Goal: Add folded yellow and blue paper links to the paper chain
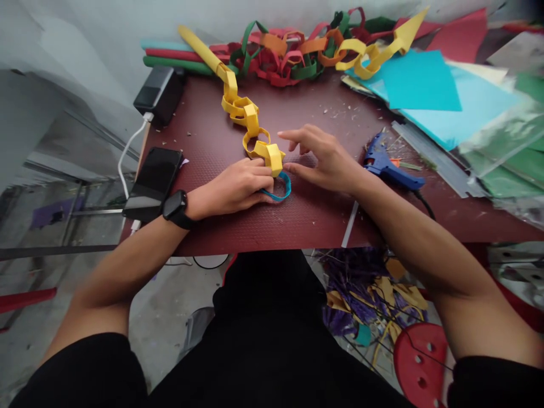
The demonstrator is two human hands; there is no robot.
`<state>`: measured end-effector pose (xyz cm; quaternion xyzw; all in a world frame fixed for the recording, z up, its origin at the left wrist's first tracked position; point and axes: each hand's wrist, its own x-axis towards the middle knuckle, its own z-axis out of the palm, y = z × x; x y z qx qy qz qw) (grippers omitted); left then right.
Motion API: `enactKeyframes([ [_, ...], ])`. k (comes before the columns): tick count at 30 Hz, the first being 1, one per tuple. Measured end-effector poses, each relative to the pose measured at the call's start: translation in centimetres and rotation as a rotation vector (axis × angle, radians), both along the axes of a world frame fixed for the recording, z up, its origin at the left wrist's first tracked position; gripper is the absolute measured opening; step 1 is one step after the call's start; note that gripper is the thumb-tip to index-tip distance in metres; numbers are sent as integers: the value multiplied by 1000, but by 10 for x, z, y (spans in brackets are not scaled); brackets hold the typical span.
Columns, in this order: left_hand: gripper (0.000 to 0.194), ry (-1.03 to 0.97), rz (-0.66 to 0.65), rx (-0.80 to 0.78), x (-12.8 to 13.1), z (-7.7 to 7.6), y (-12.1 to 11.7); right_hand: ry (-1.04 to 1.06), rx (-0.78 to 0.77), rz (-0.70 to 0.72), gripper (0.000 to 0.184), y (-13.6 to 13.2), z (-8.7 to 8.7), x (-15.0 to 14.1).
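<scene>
A blue paper ring hangs through the last link of a yellow paper chain on the dark red table. My left hand is closed on the blue ring's left side, its fingertips partly hidden, with the knuckles against the yellow link. Just right of the chain's end hovers my right hand, thumb and index finger apart, nothing between them. A blue glue gun lies beyond my right wrist, its cord running off the near side.
Red, green and orange paper chains lie heaped along the wall. Coloured paper sheets and plastic bags fill the right. On the left are a phone and a black power bank joined by cables. A glue stick rests near the front edge.
</scene>
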<state>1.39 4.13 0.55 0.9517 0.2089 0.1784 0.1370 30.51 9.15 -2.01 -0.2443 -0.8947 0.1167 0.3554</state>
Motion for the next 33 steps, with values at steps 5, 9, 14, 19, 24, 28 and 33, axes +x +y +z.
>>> enactKeyframes([
  [5,33,-59,-43,-25,0,-3,2,-22,-19,42,44,-7,5,-3],
  [9,29,-98,-40,-31,1,-7,3,51,-4,70,41,-12,10,-5],
  [14,24,-152,-4,-25,2,-8,0,-14,-46,109,35,-16,14,-7],
  [19,30,-352,-33,-83,6,-5,-6,3,-69,20,24,-14,16,-7],
  [24,28,-486,202,34,5,-4,1,31,-146,-68,23,-12,14,-6],
  [28,24,-536,395,152,-3,-3,12,25,-123,-134,31,-9,16,-3],
  [33,16,-498,499,228,-11,-5,21,-85,-113,-181,84,-21,19,-7],
])
